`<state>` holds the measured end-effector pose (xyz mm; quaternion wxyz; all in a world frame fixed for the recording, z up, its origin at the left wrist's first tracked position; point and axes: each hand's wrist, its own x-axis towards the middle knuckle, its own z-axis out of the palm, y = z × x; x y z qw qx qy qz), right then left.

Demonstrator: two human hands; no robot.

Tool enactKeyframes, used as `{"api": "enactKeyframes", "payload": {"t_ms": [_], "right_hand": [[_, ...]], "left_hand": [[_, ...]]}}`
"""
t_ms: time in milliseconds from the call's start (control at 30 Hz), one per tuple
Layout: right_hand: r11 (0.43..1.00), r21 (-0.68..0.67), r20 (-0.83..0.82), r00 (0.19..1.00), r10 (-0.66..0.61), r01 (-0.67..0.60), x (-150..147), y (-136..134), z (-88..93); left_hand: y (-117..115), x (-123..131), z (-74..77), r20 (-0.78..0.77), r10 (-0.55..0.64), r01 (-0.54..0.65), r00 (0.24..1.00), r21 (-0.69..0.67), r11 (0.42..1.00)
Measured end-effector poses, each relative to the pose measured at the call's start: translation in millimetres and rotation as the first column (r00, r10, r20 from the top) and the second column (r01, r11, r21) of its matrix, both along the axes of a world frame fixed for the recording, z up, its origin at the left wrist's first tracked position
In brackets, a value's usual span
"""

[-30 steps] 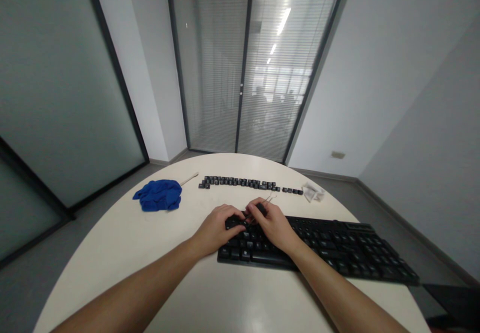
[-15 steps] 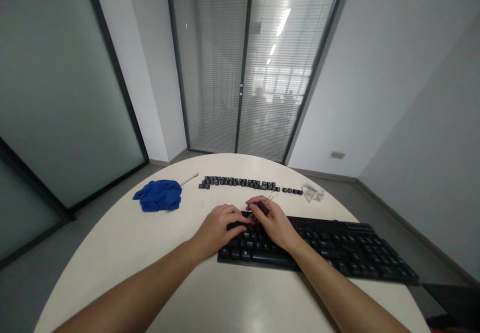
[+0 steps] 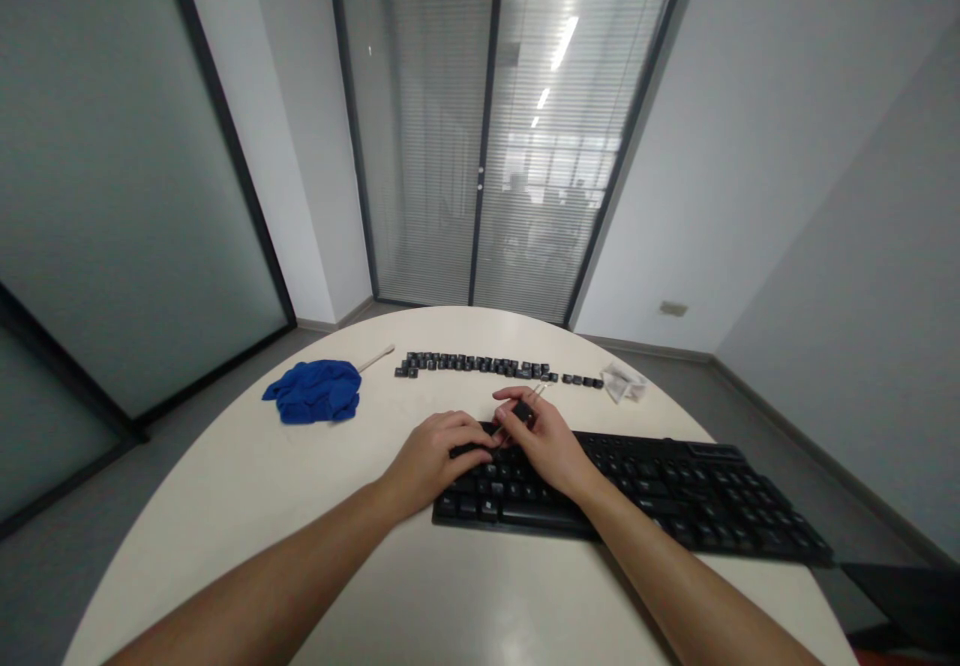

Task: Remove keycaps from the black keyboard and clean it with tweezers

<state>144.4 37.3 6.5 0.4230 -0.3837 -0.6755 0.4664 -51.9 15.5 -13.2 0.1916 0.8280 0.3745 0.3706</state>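
A black keyboard [image 3: 675, 491] lies at an angle on the round table. Over its left end, my left hand [image 3: 435, 456] curls its thumb and forefinger close together at the keys; what lies between the tips is too small to make out. My right hand [image 3: 544, 441] is closed beside it, fingertips near those of the left. It grips a thin wire keycap puller [image 3: 541, 388], whose pale wire ends stick up past the fingers. A small dark piece [image 3: 523, 411] shows among the right fingers. Beyond the hands, loose black keycaps [image 3: 469, 363] stand in rows.
On the left of the table [image 3: 285, 506] a crumpled blue cloth [image 3: 315, 391] lies near a pale thin-handled brush [image 3: 376, 357]. Clear crumpled plastic [image 3: 624, 383] rests at the right, beyond the keyboard. A dark object [image 3: 900, 601] stands past the table's right edge.
The right fingers have shifted slightly, and the small dark piece among them shows more plainly. My left hand stays at the keyboard's left end. The whole view has moved a little.
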Motion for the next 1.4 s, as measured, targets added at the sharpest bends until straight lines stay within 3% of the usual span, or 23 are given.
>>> {"api": "enactKeyframes", "payload": {"t_ms": [267, 433, 600, 833, 1033, 1400], "right_hand": [[0.996, 0.083, 0.132, 0.990, -0.049, 0.038, 2.5, -0.3, 0.7], [0.997, 0.071, 0.109, 0.994, -0.029, 0.022, 2.2, -0.3, 2.0], [0.986, 0.162, 0.129, 0.992, 0.008, -0.029, 2.6, -2.5, 5.2], [0.979, 0.162, 0.145, 0.984, 0.101, -0.125, 4.1, -4.5, 6.5], [0.977, 0.191, 0.133, 0.988, 0.073, -0.098, 2.7, -3.7, 5.8], [0.983, 0.168, 0.109, 0.992, 0.060, -0.078, 3.2, -2.8, 7.2]], "left_hand": [[0.1, 1.2, 2.0, 0.086, -0.019, 0.025, 0.996, -0.074, 0.997], [1.7, 3.0, -1.3, 0.191, 0.066, -0.031, 0.979, -0.182, 0.983], [4.0, 2.8, -2.8, 0.146, 0.089, -0.070, 0.985, -0.133, 0.989], [2.6, 3.8, 1.5, 0.099, 0.105, -0.088, 0.990, -0.163, 0.983], [2.5, 3.8, 0.3, 0.102, 0.086, -0.071, 0.991, -0.141, 0.988], [2.0, 4.6, 1.8, 0.172, 0.140, -0.097, 0.975, -0.237, 0.967]]}}
